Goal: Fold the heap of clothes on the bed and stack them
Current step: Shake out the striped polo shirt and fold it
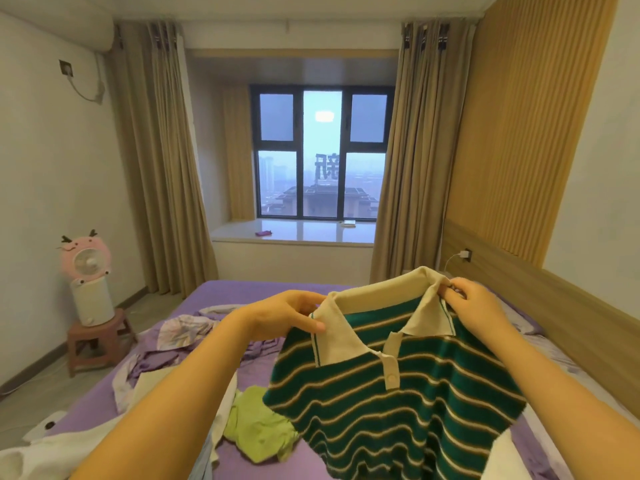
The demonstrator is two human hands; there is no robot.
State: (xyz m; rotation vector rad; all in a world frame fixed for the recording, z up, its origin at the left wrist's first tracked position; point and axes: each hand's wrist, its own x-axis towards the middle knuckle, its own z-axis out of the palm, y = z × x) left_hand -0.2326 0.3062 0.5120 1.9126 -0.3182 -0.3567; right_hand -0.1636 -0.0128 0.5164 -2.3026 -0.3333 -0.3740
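Note:
A green knit polo shirt with cream stripes and a cream collar hangs in the air above the purple bed. My left hand pinches the collar's left side at the shoulder. My right hand pinches the collar's right side. The shirt's front faces me and its hem drops out of view at the bottom. Under it on the bed lie a lime-green garment, a white garment at the lower left, and a floral purple-and-white cloth further back.
A wooden headboard runs along the right side of the bed. Left of the bed, a pink fan and a white appliance stand on a small stool. Beyond the bed are a window sill and curtains.

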